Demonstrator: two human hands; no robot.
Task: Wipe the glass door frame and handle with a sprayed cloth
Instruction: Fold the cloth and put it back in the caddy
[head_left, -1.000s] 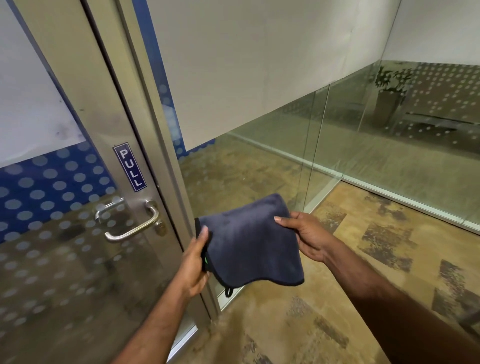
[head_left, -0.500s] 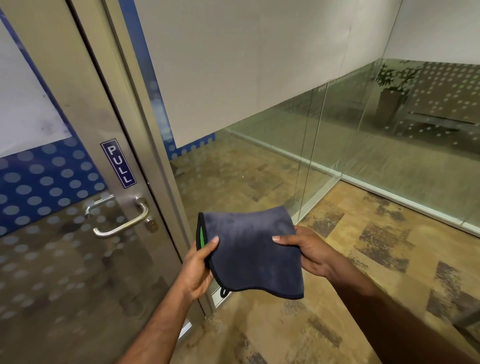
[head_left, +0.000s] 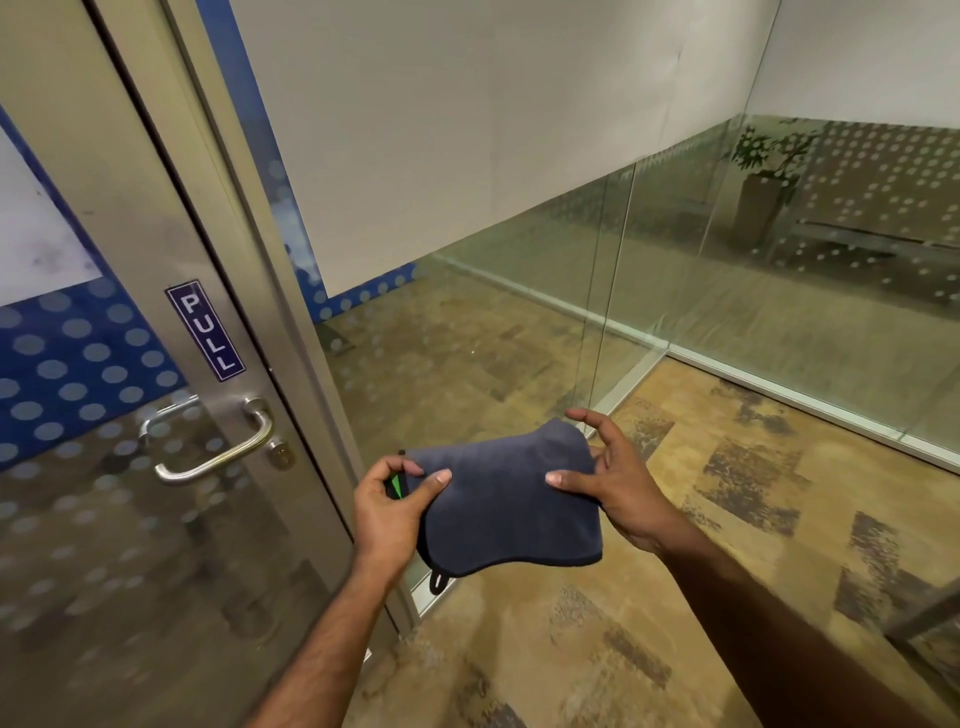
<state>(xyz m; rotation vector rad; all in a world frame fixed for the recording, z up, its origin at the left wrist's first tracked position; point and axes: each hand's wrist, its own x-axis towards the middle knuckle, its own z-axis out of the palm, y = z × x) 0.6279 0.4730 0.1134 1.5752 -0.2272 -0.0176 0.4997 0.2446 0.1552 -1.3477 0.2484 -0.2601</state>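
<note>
Lowered the navy microfibre cloth (head_left: 509, 509), left hand (head_left: 387, 512) pinching its edge, right hand (head_left: 618, 493) thumb-clamping it, forefinger loosened: still folding, lever handle (head_left: 218, 457) unwiped.

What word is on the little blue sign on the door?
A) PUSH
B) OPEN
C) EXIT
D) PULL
D: the blue sign stuck on the metal frame just above the door handle reads PULL in white letters.
</note>
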